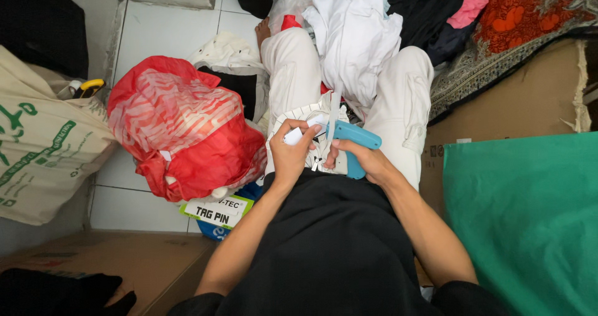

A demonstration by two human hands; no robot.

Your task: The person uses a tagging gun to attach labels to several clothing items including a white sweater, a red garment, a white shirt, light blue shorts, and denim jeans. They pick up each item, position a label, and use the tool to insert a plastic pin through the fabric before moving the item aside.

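Note:
My right hand [367, 160] grips a light blue tagging gun [355, 136], its tip pointing left toward my other hand. My left hand [291, 151] pinches a small white tag [294, 135] together with a fold of white striped cloth [299, 118] lying across my lap. The two hands nearly touch above my thighs. I sit on the floor in white trousers [405, 98] and a black top. A crumpled white garment [355, 36] rests between my knees.
A red plastic bag [180, 126] stuffed full sits left of my leg, with a small box of pins [215, 211] under it. A beige tote bag [37, 148] stands far left. Green sheet [523, 210] and cardboard [517, 104] lie to the right; piled clothes [448, 11] ahead.

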